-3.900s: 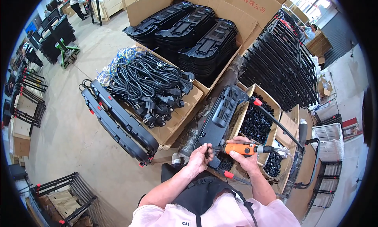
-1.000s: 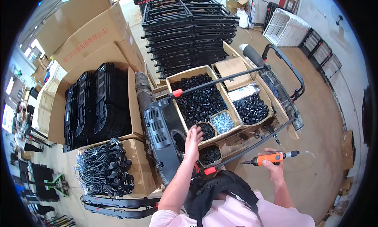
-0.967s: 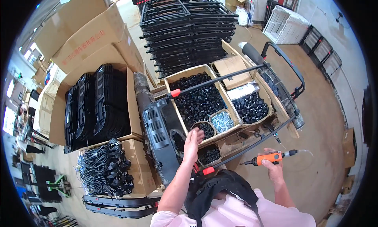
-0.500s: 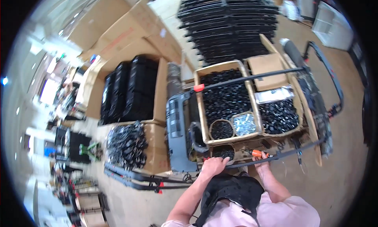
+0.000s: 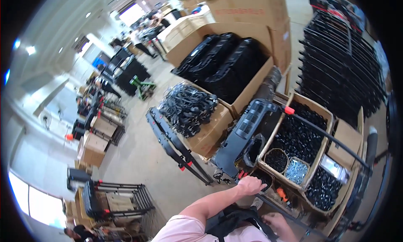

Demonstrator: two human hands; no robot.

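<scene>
My left hand (image 5: 251, 186) is closed over the near bar of a dark frame, at the joint by the grey console (image 5: 245, 135). Beside its fingers sits a small tub of black parts (image 5: 263, 178). An orange-bodied screwdriver (image 5: 283, 195) lies on the cart, just past the near bar (image 5: 289, 217). On my side of that bar, in front of the black apron (image 5: 231, 221), my right hand (image 5: 275, 223) has its fingers loosely bent and apart. No tool shows in it.
A carton (image 5: 331, 110) holds black parts, a round tub and silver screws (image 5: 296, 170). More black parts (image 5: 323, 191) lie to its right. Black cables (image 5: 189, 107) top a box at left. Behind are black shells (image 5: 228, 66) and stacked black frames (image 5: 340, 66). Curved rails (image 5: 170, 141) stand left.
The view has swung left, so the cart sits further right. My right hand has let go of the orange screwdriver and drawn back toward the apron. My left hand stays near the console joint.
</scene>
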